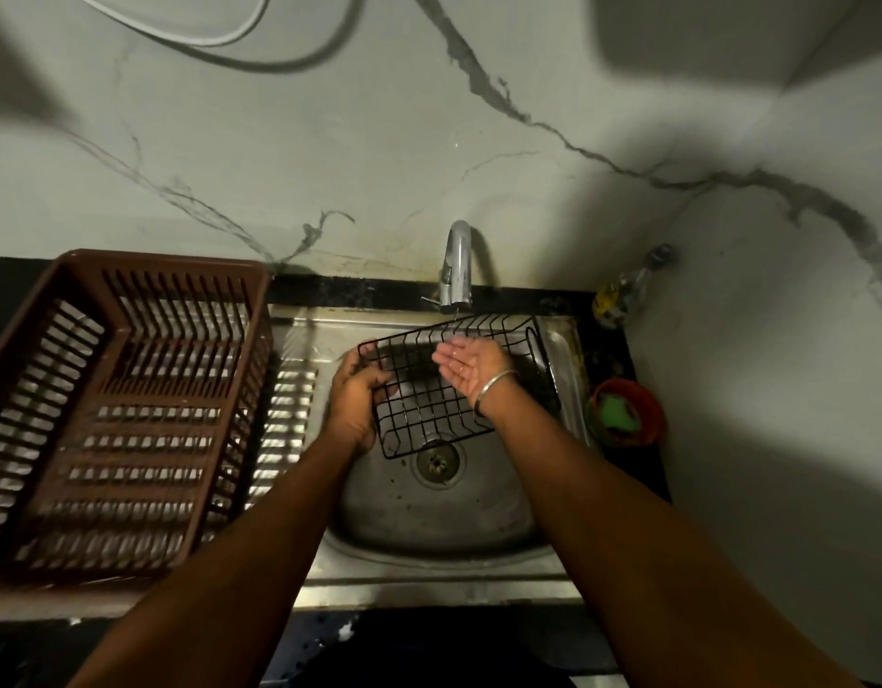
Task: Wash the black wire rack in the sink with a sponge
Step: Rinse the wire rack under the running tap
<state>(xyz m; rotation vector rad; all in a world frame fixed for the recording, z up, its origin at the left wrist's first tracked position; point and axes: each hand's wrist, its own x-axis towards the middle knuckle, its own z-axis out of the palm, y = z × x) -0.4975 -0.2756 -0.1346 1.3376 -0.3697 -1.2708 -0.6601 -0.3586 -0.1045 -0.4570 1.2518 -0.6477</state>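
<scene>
1. The black wire rack (431, 389), a rectangular grid with raised sides, is held tilted above the bowl of the round stainless-steel sink (439, 513), its far edge up under the spout of the curved chrome tap (456, 268) and its near corner over the drain (437, 461).
2. The left hand (354, 394) grips the rack's left edge, fingers clenched round the wire.
3. The right hand (471, 367) lies palm up over the rack just below the spout, fingers straight and released, grasping nothing; a thin silver bangle (493, 389) circles the wrist.
4. Right of the sink, on the dark worktop (647, 469), stands a small red round bowl (627, 412) with a green sponge (617, 407) inside it.
5. Behind that bowl, in the corner, a clear bottle with a yellow label (622, 290) leans against the wall.
6. Left of the sink sits a large brown slatted plastic dish basket (121, 414).
</scene>
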